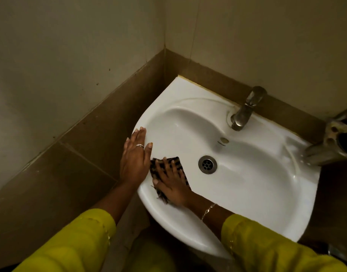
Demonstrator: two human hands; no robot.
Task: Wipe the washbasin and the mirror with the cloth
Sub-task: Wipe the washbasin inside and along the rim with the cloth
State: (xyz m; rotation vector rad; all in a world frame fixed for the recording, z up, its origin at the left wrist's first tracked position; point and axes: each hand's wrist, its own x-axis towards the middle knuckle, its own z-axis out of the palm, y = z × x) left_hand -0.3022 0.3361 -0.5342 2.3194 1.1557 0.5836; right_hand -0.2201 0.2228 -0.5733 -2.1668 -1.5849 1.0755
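A white washbasin [247, 193] is fixed in the corner of a tiled wall. My right hand [172, 185] presses a dark checked cloth [176, 163] flat against the inside left slope of the bowl, left of the metal drain [207, 164]. The hand covers most of the cloth. My left hand [134, 156], a ring on one finger, lies flat with fingers together on the basin's left rim, holding nothing. The mirror is not in view.
A metal tap [245, 108] stands at the back rim of the basin. A second metal fitting [337, 138] juts in at the right edge above the basin's right corner. Brown tiles [80, 146] band the walls close to the left and behind.
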